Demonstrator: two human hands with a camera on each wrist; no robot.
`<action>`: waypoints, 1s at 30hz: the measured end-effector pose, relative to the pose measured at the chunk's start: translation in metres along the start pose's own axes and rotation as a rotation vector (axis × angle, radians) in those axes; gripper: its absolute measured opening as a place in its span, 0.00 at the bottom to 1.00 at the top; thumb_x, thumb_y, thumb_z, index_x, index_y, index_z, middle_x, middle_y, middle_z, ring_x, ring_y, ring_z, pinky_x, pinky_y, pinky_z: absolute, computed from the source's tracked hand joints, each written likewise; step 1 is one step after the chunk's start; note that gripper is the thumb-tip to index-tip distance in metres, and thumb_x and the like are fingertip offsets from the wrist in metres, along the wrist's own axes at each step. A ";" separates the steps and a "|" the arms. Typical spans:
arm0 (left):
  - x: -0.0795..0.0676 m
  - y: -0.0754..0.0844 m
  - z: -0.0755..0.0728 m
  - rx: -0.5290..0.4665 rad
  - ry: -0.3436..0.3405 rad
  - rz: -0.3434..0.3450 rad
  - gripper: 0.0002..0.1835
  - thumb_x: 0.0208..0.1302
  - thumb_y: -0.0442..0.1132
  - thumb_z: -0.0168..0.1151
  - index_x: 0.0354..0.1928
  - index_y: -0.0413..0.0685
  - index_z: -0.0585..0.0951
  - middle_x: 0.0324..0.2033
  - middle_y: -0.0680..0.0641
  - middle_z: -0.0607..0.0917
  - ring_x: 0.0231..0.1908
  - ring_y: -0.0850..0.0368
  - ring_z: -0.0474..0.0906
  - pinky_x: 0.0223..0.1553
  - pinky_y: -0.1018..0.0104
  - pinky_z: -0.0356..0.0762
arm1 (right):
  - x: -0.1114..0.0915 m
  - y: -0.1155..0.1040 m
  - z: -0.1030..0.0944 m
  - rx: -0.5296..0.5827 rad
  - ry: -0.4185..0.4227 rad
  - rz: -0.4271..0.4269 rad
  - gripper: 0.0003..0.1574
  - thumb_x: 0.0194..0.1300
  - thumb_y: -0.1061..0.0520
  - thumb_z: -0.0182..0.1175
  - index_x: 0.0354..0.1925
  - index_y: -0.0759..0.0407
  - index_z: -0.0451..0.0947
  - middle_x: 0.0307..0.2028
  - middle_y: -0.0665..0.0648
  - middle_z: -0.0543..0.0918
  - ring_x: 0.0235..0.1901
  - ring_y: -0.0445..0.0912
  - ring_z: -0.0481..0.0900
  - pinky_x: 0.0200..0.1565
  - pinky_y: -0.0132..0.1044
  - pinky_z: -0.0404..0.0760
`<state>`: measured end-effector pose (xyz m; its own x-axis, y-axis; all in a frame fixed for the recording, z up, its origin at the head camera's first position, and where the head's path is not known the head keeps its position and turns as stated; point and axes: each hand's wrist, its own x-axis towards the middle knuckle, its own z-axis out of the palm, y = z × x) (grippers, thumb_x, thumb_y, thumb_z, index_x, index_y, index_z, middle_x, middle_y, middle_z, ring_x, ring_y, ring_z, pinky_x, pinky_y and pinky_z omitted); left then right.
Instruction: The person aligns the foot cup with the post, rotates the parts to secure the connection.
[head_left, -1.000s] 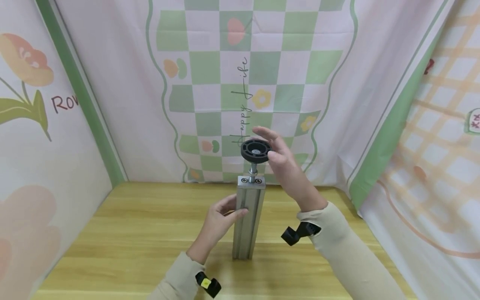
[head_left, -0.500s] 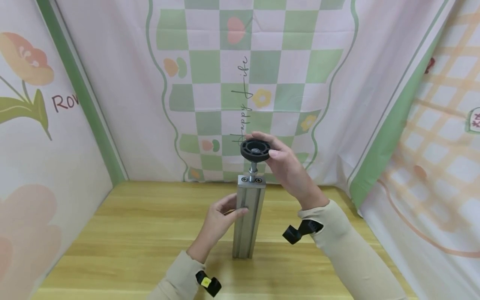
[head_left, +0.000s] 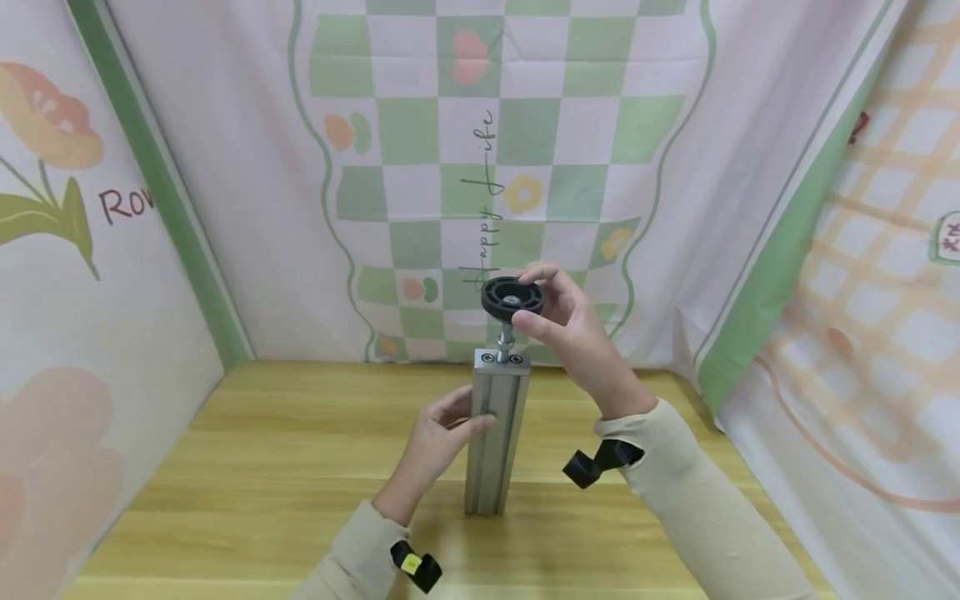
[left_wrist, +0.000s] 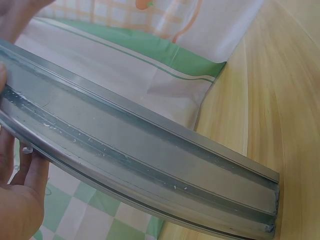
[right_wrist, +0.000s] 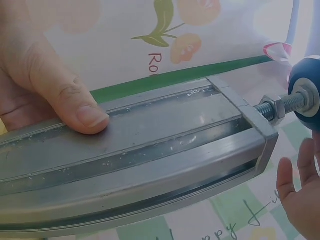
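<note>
One upright metal profile (head_left: 495,462), left hand (head_left: 435,433) gripping its left side; right hand (head_left: 579,337) pinching black disc (head_left: 498,309) above.

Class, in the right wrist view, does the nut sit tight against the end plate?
No, bare thread shows between the nut and the plate.

A silver rectangular metal profile (head_left: 495,454) stands upright on a light-brown wooden counter (head_left: 300,454), topped by a threaded silver metal rod (head_left: 506,333) bearing a round black plastic foot (head_left: 499,308); the left hand (head_left: 437,437) is at the profile's left, the right hand (head_left: 581,337) at the foot's right, a white-and-green fabric curtain (head_left: 525,133) behind.
</note>
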<state>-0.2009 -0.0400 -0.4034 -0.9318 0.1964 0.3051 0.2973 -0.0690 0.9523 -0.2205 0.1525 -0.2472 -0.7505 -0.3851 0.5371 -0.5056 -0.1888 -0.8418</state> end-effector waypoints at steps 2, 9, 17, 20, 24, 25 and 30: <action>0.000 0.000 -0.001 -0.002 0.001 -0.004 0.24 0.61 0.42 0.74 0.60 0.50 0.82 0.46 0.46 0.87 0.49 0.53 0.82 0.53 0.60 0.80 | 0.001 -0.001 0.002 0.007 0.009 -0.005 0.25 0.63 0.55 0.71 0.54 0.51 0.69 0.52 0.63 0.72 0.44 0.48 0.76 0.41 0.33 0.82; 0.000 0.000 -0.001 -0.007 0.000 -0.008 0.25 0.61 0.43 0.74 0.60 0.51 0.82 0.46 0.47 0.87 0.49 0.53 0.82 0.54 0.59 0.80 | 0.002 -0.003 0.006 -0.053 -0.007 -0.025 0.33 0.68 0.47 0.66 0.63 0.54 0.64 0.55 0.62 0.72 0.51 0.51 0.76 0.52 0.36 0.79; -0.001 0.001 -0.001 0.002 0.000 -0.012 0.24 0.61 0.43 0.74 0.60 0.51 0.82 0.46 0.47 0.87 0.49 0.53 0.82 0.54 0.58 0.80 | 0.007 -0.003 0.003 0.036 -0.177 -0.067 0.36 0.75 0.53 0.31 0.75 0.68 0.54 0.73 0.61 0.60 0.71 0.56 0.58 0.72 0.53 0.49; -0.001 0.001 -0.001 0.007 0.000 -0.012 0.24 0.61 0.44 0.74 0.60 0.52 0.82 0.46 0.48 0.87 0.49 0.53 0.82 0.54 0.58 0.79 | 0.007 -0.003 0.002 0.070 -0.210 -0.076 0.35 0.75 0.56 0.29 0.75 0.68 0.55 0.74 0.62 0.60 0.73 0.58 0.56 0.72 0.51 0.52; -0.001 0.002 -0.001 0.004 0.000 -0.008 0.25 0.61 0.44 0.74 0.60 0.51 0.82 0.46 0.48 0.87 0.49 0.53 0.82 0.54 0.58 0.79 | 0.007 -0.003 0.002 0.078 -0.211 -0.071 0.33 0.75 0.56 0.31 0.74 0.64 0.59 0.72 0.62 0.64 0.72 0.60 0.58 0.71 0.48 0.55; -0.001 0.002 -0.001 0.002 0.000 -0.007 0.25 0.60 0.44 0.75 0.60 0.51 0.82 0.46 0.48 0.87 0.49 0.53 0.82 0.54 0.58 0.79 | 0.007 -0.003 0.002 0.077 -0.208 -0.069 0.33 0.75 0.56 0.32 0.73 0.63 0.60 0.71 0.62 0.66 0.71 0.60 0.59 0.70 0.48 0.56; -0.001 0.003 -0.001 0.000 -0.003 0.004 0.24 0.61 0.43 0.74 0.60 0.51 0.82 0.46 0.48 0.87 0.49 0.53 0.82 0.54 0.58 0.80 | 0.007 -0.004 0.003 0.067 -0.176 -0.044 0.30 0.71 0.57 0.37 0.68 0.57 0.67 0.67 0.62 0.70 0.67 0.58 0.65 0.67 0.49 0.58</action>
<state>-0.1989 -0.0417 -0.4008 -0.9300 0.1995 0.3085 0.3005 -0.0700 0.9512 -0.2223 0.1483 -0.2399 -0.6389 -0.5261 0.5612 -0.5027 -0.2667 -0.8223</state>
